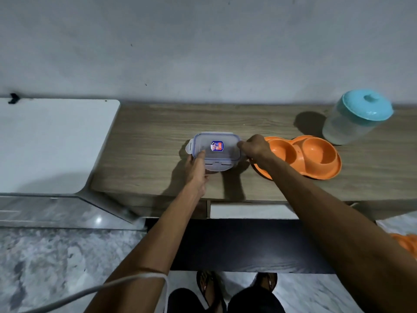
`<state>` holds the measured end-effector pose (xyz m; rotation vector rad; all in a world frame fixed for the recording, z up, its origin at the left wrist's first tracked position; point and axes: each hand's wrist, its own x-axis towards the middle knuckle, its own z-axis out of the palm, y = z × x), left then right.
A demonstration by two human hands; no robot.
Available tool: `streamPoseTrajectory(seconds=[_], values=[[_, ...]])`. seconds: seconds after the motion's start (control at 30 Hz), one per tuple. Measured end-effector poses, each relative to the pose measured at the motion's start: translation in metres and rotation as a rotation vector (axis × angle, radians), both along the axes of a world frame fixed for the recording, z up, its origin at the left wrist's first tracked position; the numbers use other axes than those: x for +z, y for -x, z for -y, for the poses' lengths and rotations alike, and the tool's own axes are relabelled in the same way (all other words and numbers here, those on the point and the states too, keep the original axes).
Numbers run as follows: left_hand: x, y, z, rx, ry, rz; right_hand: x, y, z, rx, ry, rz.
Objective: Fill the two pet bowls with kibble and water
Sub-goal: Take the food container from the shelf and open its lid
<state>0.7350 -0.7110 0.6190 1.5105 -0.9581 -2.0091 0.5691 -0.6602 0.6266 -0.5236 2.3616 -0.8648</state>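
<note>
clear lidded container, orange double bowl

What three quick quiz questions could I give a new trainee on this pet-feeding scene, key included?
1. True or false: the orange double bowl already holds kibble.
2. Which hand is at the clear container's right-side latch? A) left B) right
3. What colour is the lid of the jar by the wall?

Key: 1 false, both wells look empty. 2 B, the right hand; the left hand steadies the near left corner. 3 turquoise.
</note>
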Motion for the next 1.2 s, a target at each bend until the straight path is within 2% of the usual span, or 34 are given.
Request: streamPoseTrajectory(seconds=[0.1, 0.27, 0.43, 0.6, 0.73, 0.9, 1.1, 1.2], values=[[0.003, -0.004, 0.003, -0.054, 0.002, 0.022, 0.013, -0.003, 0.002, -0.04, 0.085, -0.015], [0.003, -0.011, 0.002, -0.073, 0.028, 0.017, 0.029, -0.006, 0.018, -0.175, 0.343, 0.172], [0.0, -0.017, 0.009, -0.042, 0.061, 0.07, 0.048, -0.001, 0.036, -0.195, 0.42, 0.208], [-0.006, -0.019, 0.017, -0.089, 0.231, 0.192, 0.051, 0.023, 0.065, -0.298, 0.481, 0.257], [-0.01, -0.02, 0.019, -0.131, 0.27, 0.213, 0.047, 0.042, 0.088, -0.357, 0.456, 0.255], [-0.017, -0.019, 0.021, -0.127, 0.279, 0.218, 0.01, 0.061, 0.105, -0.393, 0.35, 0.203], [-0.023, -0.014, 0.02, -0.131, 0.376, 0.249, -0.02, 0.06, 0.11, -0.383, 0.228, 0.101], [-0.019, -0.015, 0.019, -0.137, 0.361, 0.257, -0.031, 0.058, 0.108, -0.31, 0.1, 0.007]])
